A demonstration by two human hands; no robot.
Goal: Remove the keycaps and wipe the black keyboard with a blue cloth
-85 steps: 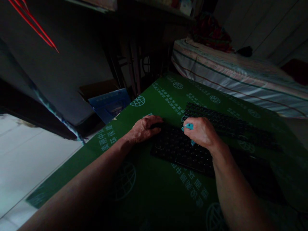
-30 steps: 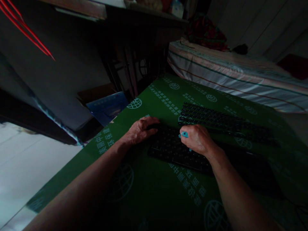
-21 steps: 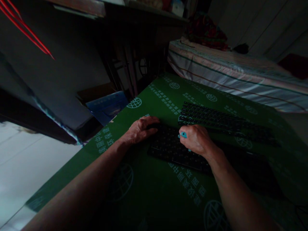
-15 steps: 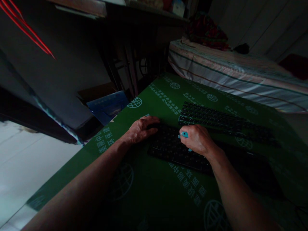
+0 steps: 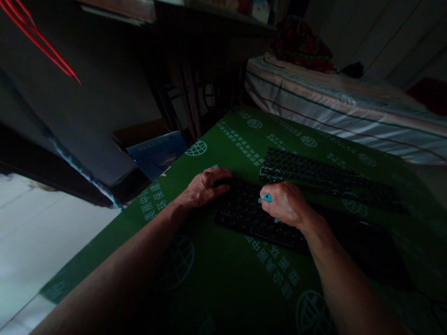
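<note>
A black keyboard base (image 5: pixel 258 223) lies on the green board, its upper face dotted with small round marks where the keys sit. My left hand (image 5: pixel 207 188) grips its far left corner, fingers over the back edge and thumb at the front. Above the keyboard's middle, my right hand (image 5: pixel 288 202) is closed around a small teal tool (image 5: pixel 267 198). A bit of teal also shows beneath that fist; the working end is hidden. Behind the base, black keycaps (image 5: pixel 303 167) are laid out in rows.
The green printed board (image 5: pixel 223 279) serves as the work surface. A bed (image 5: pixel 331 102) with a striped cover stands beyond it. At the left are a blue folder-like item (image 5: pixel 157 153) and a hanging red cord (image 5: pixel 45 46). A cable (image 5: pixel 436 307) lies at the lower right.
My right hand has tilted slightly, and the teal tool in it has shifted a little downward. My left hand stays on the keyboard corner.
</note>
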